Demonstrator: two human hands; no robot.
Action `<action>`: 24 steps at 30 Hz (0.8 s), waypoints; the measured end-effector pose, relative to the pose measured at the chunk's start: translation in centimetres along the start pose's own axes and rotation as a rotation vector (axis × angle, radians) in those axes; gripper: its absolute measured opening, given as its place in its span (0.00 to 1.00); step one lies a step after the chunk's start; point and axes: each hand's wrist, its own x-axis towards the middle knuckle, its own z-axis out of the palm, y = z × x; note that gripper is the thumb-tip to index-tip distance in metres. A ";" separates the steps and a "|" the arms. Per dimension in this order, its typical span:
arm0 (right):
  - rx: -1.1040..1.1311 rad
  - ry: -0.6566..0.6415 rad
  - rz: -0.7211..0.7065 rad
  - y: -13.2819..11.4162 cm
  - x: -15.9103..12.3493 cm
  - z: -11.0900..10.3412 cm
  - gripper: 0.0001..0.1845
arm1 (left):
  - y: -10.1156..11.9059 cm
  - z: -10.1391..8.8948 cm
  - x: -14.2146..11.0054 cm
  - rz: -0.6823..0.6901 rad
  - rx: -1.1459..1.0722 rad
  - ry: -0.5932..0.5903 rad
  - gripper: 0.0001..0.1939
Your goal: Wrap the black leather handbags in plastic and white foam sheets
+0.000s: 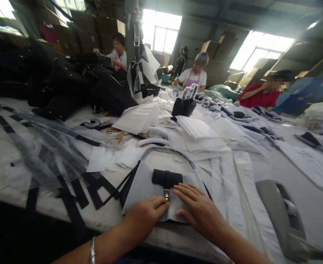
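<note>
Two hands on one handbag (pixel 143 183), which lies on the table (pixel 106 216): my left hand (pixel 147 212), fingers nearly closed, touches its metal clasp (pixel 166 195); my right (pixel 195 207) rests spread flat.

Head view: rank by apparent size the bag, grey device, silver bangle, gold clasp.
Largest to smallest, as they look:
1. Bag
2. Grey device
3. Silver bangle
4. Gold clasp

3 bright windows (pixel 161 32), stacked cardboard boxes (pixel 88 35), white worktable (pixel 287 135), dim workshop ceiling (pixel 249 16)
</note>
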 end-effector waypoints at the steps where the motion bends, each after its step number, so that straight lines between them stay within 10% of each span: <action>1: -0.043 -0.003 -0.026 0.3 -0.9 0.5 0.28 | -0.1 0.0 0.0 0.001 -0.008 0.019 0.19; 9: -0.122 0.019 -0.025 1.4 -3.0 3.5 0.30 | 1.6 1.3 0.6 0.138 0.369 0.243 0.19; 16: -0.014 0.168 -0.014 1.1 -2.8 3.2 0.26 | 1.8 3.3 -0.8 0.167 0.437 0.202 0.23; 24: 0.203 0.679 0.101 -2.6 -10.2 3.8 0.17 | -0.5 4.9 -1.7 0.306 0.557 0.255 0.25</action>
